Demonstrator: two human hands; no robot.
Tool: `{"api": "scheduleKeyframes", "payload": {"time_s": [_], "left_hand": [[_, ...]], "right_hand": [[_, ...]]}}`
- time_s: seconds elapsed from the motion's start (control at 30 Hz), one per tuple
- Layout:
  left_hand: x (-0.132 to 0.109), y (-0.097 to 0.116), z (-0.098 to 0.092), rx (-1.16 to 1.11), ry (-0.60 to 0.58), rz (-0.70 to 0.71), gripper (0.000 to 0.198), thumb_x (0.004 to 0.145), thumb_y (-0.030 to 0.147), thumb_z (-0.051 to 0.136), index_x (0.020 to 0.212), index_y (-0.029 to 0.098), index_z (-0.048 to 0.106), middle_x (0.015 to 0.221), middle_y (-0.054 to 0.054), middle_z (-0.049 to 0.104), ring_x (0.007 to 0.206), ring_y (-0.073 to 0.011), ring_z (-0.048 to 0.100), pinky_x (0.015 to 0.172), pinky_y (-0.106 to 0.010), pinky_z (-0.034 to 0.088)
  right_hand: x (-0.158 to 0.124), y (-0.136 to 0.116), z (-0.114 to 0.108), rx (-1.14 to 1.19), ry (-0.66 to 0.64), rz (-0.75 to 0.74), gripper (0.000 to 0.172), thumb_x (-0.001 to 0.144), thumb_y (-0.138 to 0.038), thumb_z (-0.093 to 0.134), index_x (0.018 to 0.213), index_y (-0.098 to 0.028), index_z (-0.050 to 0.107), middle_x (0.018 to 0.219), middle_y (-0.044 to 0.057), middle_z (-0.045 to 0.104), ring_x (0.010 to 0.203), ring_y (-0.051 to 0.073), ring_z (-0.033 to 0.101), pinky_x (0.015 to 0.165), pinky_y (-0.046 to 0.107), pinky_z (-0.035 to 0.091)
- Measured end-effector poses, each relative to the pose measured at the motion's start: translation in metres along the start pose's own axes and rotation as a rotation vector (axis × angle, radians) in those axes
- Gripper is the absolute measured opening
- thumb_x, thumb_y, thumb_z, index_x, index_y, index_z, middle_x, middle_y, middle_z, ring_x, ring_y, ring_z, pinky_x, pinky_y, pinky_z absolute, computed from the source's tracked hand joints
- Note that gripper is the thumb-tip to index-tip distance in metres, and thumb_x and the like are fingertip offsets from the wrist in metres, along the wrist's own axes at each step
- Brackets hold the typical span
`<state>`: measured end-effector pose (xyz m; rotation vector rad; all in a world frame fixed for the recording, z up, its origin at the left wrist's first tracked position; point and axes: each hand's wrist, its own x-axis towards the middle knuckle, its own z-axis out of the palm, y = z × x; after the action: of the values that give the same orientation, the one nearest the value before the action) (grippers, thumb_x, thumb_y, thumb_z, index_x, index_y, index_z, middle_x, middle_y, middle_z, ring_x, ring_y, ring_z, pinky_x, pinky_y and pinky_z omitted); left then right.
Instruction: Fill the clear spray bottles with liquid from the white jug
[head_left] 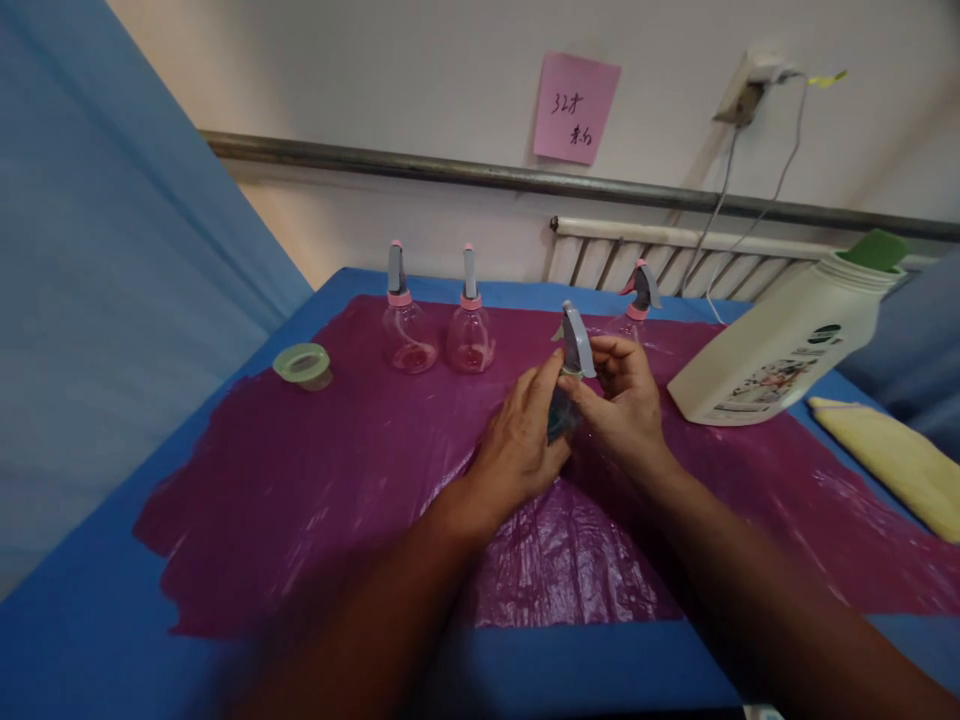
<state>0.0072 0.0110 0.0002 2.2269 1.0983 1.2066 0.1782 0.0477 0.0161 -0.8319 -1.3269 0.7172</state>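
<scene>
A small spray bottle (576, 340) with a grey trigger head and a greenish collar stands between my hands at the middle of the table. My left hand (521, 435) is wrapped round its body, which is mostly hidden. The thumb and fingers of my right hand (626, 405) close on the collar just under the trigger head. Just behind my right hand is another spray bottle (637, 308) with a pink collar, partly covered by the hand. Two more pink-collared spray bottles, one (409, 335) farther left and one (470, 335) nearer, stand upright at the back.
A purple plastic sheet (300, 500) covers much of the blue table (75, 600). On the left sits a small green-lidded tub (302, 365). At right are a big cream jug (780, 345) with a green cap and a folded yellow cloth (892, 455). A pipe (450, 170) crosses the wall.
</scene>
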Motion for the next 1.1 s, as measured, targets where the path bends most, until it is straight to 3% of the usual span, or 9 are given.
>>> {"api": "scheduleKeyframes", "payload": {"time_s": [0.27,0.47,0.57,0.8,1.0,1.1], "left_hand": [[0.003,0.004,-0.006,-0.034,-0.013,0.023,0.112,0.100,0.010,0.074,0.187,0.041,0.009,0.181,-0.018,0.043,0.168,-0.0413,0.047,0.137,-0.069,0.046],[0.002,0.004,-0.004,-0.004,-0.018,-0.002,0.115,0.100,0.010,0.074,0.188,0.040,0.005,0.180,-0.018,0.043,0.167,-0.0417,0.048,0.136,-0.069,0.048],[0.002,0.004,-0.004,0.002,-0.009,-0.001,0.114,0.100,0.010,0.074,0.187,0.040,0.008,0.180,-0.018,0.044,0.167,-0.0409,0.049,0.136,-0.069,0.048],[0.004,0.007,-0.007,-0.020,-0.028,-0.028,0.112,0.100,0.011,0.074,0.187,0.041,0.010,0.180,-0.017,0.044,0.168,-0.0410,0.049,0.136,-0.069,0.047],[0.003,0.004,-0.004,-0.014,-0.016,-0.007,0.117,0.099,0.010,0.075,0.188,0.041,0.005,0.183,-0.017,0.041,0.170,-0.0411,0.046,0.138,-0.069,0.045],[0.003,0.004,-0.005,-0.014,-0.030,-0.015,0.115,0.100,0.012,0.075,0.188,0.039,0.006,0.183,-0.019,0.041,0.169,-0.0424,0.046,0.137,-0.070,0.047]], "right_hand": [[-0.007,-0.007,-0.008,0.020,-0.163,0.012,0.066,0.109,-0.036,0.074,0.169,-0.042,0.049,0.141,0.007,0.079,0.133,0.028,0.077,0.120,0.056,0.062],[-0.001,-0.003,-0.005,-0.054,-0.054,-0.043,0.064,0.095,-0.036,0.092,0.152,-0.037,0.063,0.129,0.005,0.079,0.121,0.025,0.077,0.118,0.052,0.061],[0.002,-0.001,-0.002,-0.025,-0.043,-0.044,0.068,0.089,-0.036,0.097,0.148,-0.035,0.063,0.117,0.002,0.077,0.112,0.023,0.077,0.114,0.050,0.062],[-0.002,-0.007,-0.013,0.011,-0.173,-0.003,0.066,0.109,-0.037,0.074,0.171,-0.040,0.051,0.140,0.008,0.078,0.130,0.027,0.077,0.120,0.055,0.062],[0.002,-0.001,-0.010,-0.023,-0.077,-0.054,0.071,0.093,-0.032,0.093,0.157,-0.040,0.063,0.120,0.002,0.077,0.116,0.024,0.077,0.116,0.050,0.064],[0.002,-0.002,-0.009,0.021,-0.109,-0.036,0.072,0.097,-0.037,0.089,0.162,-0.040,0.059,0.129,0.005,0.078,0.124,0.025,0.077,0.119,0.051,0.062]]}}
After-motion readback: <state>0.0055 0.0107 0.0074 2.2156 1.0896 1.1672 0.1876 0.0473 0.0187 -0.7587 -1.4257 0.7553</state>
